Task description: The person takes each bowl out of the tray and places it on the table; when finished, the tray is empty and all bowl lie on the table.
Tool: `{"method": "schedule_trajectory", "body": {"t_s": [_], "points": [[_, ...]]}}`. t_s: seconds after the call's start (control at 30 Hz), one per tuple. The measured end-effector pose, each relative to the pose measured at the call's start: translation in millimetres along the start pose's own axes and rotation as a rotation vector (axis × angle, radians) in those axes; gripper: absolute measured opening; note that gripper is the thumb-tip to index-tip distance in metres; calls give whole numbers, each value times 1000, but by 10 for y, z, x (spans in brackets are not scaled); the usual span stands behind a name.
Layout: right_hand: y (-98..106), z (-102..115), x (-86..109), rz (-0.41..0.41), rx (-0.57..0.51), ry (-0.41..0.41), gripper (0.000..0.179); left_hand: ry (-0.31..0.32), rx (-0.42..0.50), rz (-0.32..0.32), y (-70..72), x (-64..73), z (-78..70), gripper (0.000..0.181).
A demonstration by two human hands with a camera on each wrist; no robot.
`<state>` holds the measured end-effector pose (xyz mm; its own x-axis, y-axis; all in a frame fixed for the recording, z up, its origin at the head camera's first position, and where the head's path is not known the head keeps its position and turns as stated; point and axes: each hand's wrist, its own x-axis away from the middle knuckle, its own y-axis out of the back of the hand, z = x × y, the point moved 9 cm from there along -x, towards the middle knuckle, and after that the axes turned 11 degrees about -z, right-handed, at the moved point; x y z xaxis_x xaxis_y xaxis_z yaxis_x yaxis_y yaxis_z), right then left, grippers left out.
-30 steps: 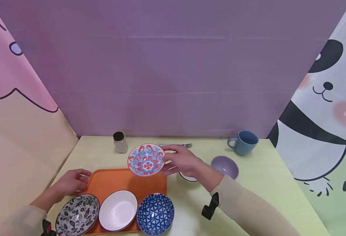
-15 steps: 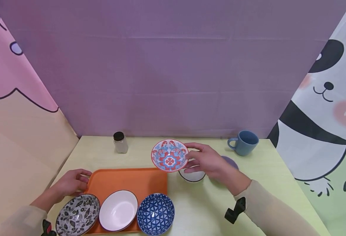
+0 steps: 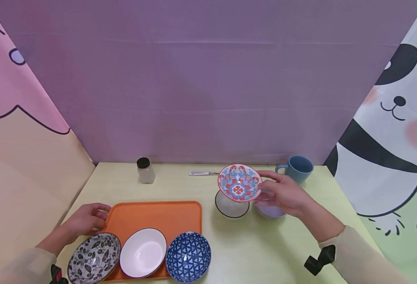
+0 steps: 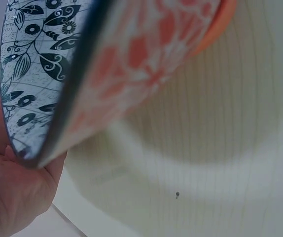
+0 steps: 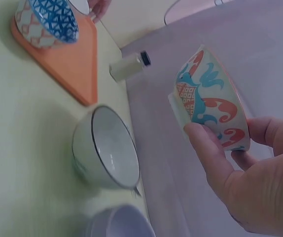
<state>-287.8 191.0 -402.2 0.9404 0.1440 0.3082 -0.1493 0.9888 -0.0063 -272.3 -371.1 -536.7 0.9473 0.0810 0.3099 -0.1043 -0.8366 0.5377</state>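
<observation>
My right hand (image 3: 287, 196) pinches the rim side of a small red-and-blue patterned bowl (image 3: 239, 183), held up above the table. In the right wrist view the thumb presses the bowl's (image 5: 210, 98) outside, with fingers at its rim. Below it a white bowl with a dark rim (image 3: 231, 210) and a lilac bowl (image 3: 271, 212) stand on the table. My left hand (image 3: 84, 220) rests by the left edge of the orange tray (image 3: 155, 215), fingers relaxed and slightly bent. Just in front of it lies a black-and-white leaf-patterned bowl (image 3: 94, 258), tilted.
A white bowl (image 3: 143, 252) and a blue triangle-patterned bowl (image 3: 188, 257) stand along the tray's front. At the back are a black-lidded jar (image 3: 145, 170), a partly hidden utensil with a pale handle (image 3: 202, 173) and a blue mug (image 3: 298, 169). A purple cloth (image 3: 208, 98) hangs behind.
My right hand has carried the red-and-blue bowl rightward, from above the tray's back edge to above the white and lilac bowls. The left hand has stayed put.
</observation>
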Motion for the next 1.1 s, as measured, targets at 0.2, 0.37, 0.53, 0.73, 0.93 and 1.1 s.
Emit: {"method": "schedule_trajectory", "body": {"t_s": [0.2, 0.37, 0.53, 0.73, 0.93, 1.1], "points": [[358, -13, 133, -37, -1, -1, 63, -4, -24, -2, -3, 31, -22, 57], [663, -76, 202, -78, -20, -7, 67, 1, -35, -5, 3, 27, -3, 57], [951, -168, 255, -115, -40, -5, 71, 1, -30, -1, 5, 20, 2, 57], [1278, -298, 275, -147, -77, -1, 69, 0, -35, -6, 1, -15, 5, 58], [1556, -449, 319, -186, -116, -25, 67, 0, -38, -10, -1, -13, -14, 58], [1731, -572, 349, -216, -156, -45, 67, 0, -40, -8, 0, 3, -23, 58]]}}
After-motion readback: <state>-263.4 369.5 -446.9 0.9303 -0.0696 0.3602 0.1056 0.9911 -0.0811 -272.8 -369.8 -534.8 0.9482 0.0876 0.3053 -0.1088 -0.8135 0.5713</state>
